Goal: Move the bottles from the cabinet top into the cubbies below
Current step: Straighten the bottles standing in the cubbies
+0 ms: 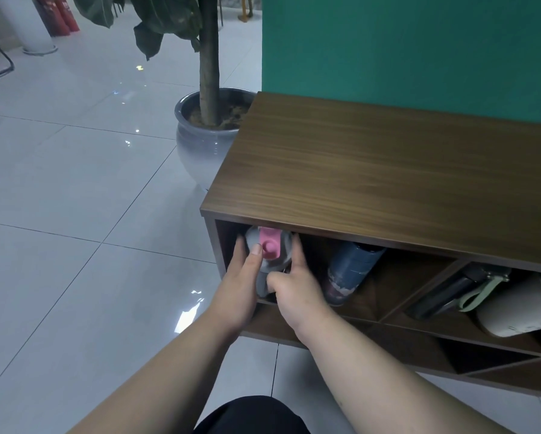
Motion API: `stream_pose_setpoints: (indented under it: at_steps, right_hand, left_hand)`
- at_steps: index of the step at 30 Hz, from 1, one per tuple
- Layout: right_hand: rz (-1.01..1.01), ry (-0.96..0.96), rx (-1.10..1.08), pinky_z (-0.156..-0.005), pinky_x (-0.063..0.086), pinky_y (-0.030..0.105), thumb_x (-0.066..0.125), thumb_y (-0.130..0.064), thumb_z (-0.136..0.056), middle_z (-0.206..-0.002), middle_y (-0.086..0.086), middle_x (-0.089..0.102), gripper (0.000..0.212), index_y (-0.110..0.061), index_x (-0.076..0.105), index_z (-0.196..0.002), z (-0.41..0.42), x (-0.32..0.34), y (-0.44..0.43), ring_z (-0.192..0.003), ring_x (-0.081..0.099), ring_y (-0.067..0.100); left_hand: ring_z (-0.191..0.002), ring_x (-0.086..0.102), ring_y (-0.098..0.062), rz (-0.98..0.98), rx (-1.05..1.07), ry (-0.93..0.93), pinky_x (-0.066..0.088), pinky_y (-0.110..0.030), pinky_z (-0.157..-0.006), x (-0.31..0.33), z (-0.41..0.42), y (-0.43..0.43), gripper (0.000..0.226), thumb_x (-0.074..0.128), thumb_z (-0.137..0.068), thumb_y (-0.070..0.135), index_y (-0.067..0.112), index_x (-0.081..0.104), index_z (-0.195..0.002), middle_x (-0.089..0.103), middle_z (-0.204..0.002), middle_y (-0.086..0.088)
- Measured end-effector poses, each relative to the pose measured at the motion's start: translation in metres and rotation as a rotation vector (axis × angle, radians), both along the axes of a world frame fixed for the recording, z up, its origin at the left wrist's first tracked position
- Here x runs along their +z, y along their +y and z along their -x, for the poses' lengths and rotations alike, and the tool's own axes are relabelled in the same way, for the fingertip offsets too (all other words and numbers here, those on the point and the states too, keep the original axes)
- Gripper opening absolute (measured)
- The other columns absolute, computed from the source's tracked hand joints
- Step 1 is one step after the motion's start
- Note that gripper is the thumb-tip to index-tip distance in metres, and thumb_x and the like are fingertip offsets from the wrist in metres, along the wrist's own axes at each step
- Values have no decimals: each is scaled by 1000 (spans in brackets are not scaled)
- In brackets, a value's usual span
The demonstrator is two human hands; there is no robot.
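1. My left hand (242,286) and right hand (294,283) both grip the grey bottle with the pink lid (267,252), one on each side.
2. The bottle sits in the leftmost cubby of the wooden cabinet (388,170), lid toward me.
3. A dark blue bottle (350,270) leans in the next cubby; a black bottle (447,292) and a white one (519,305) lie further right.

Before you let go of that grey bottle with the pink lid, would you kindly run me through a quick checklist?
1. Both hands on the grey bottle: left hand, right hand: ok.
2. Bottle inside the leftmost cubby: ok.
3. Bottle resting on the cubby floor: cannot tell.
4. Clear of the blue bottle: ok.
5. Cabinet top free of bottles: ok in view.
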State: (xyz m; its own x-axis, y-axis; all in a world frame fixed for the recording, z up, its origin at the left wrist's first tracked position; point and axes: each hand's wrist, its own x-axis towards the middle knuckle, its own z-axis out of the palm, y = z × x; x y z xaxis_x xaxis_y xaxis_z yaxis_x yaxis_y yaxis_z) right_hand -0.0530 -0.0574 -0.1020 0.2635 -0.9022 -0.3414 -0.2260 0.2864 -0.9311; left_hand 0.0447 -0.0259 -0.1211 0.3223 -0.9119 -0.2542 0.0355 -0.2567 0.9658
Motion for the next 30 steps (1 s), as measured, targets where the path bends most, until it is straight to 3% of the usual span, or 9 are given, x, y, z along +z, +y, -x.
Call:
stream_pose_setpoints:
  at_steps: [4, 7, 10, 12, 14, 17, 20, 22, 30]
  right_hand:
    - [12, 19, 16, -100, 56, 41, 58, -33, -53, -118, -9, 76, 100, -48, 41, -150, -1, 3, 0, -107, 70, 18]
    - [8, 35, 22, -95, 55, 32, 65, -24, -68, -121, -10, 74, 87, -45, 43, -150, -1, 8, -2, -105, 69, 11]
    - [17, 48, 9, -96, 53, 30, 66, -23, -73, -121, -15, 72, 81, -45, 46, -147, -1, 8, -4, -108, 68, 10]
    - [22, 63, 0, -97, 52, 32, 67, -22, -76, -121, -15, 71, 80, -47, 44, -148, 0, 5, -5, -110, 67, 14]
    - [15, 65, 0, -90, 51, 28, 69, -14, -82, -122, -13, 71, 78, -46, 44, -149, 0, 0, -7, -107, 66, 11]
    - [28, 54, -4, -79, 49, 19, 70, -9, -84, -120, -14, 72, 78, -45, 45, -149, 1, -6, -10, -101, 66, 2]
    - [29, 33, -6, -74, 49, 12, 70, -8, -84, -116, -18, 72, 74, -44, 49, -145, 1, -9, -11, -98, 66, -5]
    - [36, 48, -2, -79, 51, 17, 71, -13, -79, -117, -18, 73, 77, -47, 48, -145, 0, -10, -11, -103, 69, 3]
    - [34, 60, 8, -78, 49, 19, 68, -10, -76, -122, -12, 72, 86, -47, 43, -150, 0, -11, -8, -103, 67, 7]
  left_hand:
    - [-141, 18, 7, 3, 30, -16, 16, -25, -117, -3, -3, 1, 85, 34, -87, 72, 36, 9, -160, 17, -158, 29]
    - [-136, 29, 6, 0, 41, -100, 20, -20, -105, -5, -5, 2, 59, 33, -103, 52, 39, 16, -158, 28, -143, 31]
    - [-127, 42, 13, -17, 69, -102, 25, -23, -110, -13, -7, 2, 37, 34, -102, 55, 48, 39, -138, 41, -139, 38]
    - [-136, 49, -7, -33, 75, -75, 33, -42, -117, -25, -7, 1, 61, 33, -91, 74, 40, 46, -140, 55, -144, 16]
    - [-125, 57, -25, -64, 69, -13, 38, -54, -113, -35, -8, -1, 61, 33, -89, 75, 33, 54, -126, 65, -128, -2]
    - [-105, 62, -19, -72, 63, 11, 44, -46, -103, -36, -7, -3, 38, 33, -89, 67, 42, 60, -99, 68, -109, -3]
    - [-119, 62, -22, -72, 69, 30, 43, -51, -110, -36, -7, -3, 48, 32, -88, 68, 40, 61, -114, 71, -119, 6]
    - [-122, 61, -25, -73, 79, 41, 42, -54, -110, -37, -7, -4, 50, 33, -89, 67, 39, 61, -118, 71, -122, 6]
    - [-114, 66, -22, -81, 111, 67, 46, -55, -107, -34, -10, -8, 44, 33, -89, 62, 40, 67, -104, 75, -114, 4]
